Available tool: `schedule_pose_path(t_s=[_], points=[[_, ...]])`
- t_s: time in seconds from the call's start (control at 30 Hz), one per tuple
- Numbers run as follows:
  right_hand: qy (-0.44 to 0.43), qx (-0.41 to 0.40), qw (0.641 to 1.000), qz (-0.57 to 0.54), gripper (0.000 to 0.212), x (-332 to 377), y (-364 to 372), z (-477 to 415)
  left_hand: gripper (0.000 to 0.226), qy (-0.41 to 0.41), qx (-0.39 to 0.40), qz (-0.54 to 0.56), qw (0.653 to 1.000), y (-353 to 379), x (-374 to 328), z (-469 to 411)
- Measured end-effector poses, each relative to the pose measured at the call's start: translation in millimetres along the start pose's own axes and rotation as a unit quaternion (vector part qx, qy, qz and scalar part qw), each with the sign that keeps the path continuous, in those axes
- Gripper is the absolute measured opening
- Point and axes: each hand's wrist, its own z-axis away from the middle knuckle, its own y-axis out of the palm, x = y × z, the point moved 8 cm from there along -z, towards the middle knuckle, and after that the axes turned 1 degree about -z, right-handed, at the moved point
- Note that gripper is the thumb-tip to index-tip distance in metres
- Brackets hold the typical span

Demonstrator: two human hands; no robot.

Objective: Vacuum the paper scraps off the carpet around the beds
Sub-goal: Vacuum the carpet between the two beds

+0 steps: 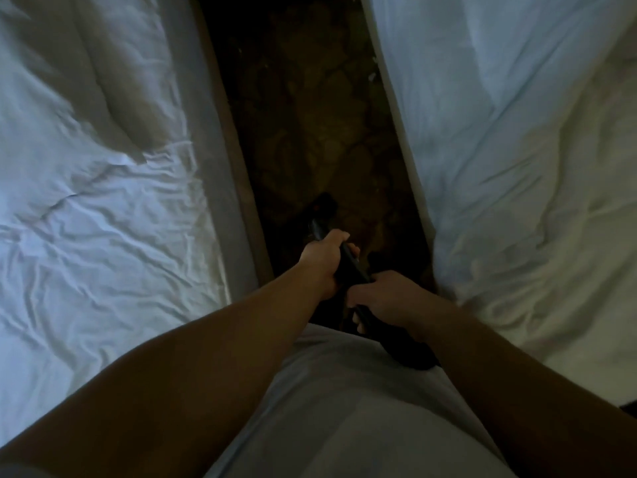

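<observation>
Both forearms were bare and reached forward from the lower edge of view, converging at centre. The left grip (325, 260) sat further forward, fingers and thumb curled round the dark vacuum wand (353, 270), wrist roughly straight. The right grip (386, 294) sat just behind it and nearer the torso, fingers wrapped round the same wand. The two grips were close together, not touching.

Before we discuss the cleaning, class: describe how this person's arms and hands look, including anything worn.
Both arms are bare as far as the frame shows: no sleeve covers the left forearm or the right forearm. The left hand and right hand wear no gloves, and in the dim light no watch, bracelet or ring shows. A pale top covers the torso.
</observation>
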Motion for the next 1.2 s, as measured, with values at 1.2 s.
schedule_pose_path(t_s=[1.2], points=[[-0.055,-0.01,0.998,0.027,0.02,-29,8,22,0.015,0.015,0.014,0.038,0.999,-1,34,30]])
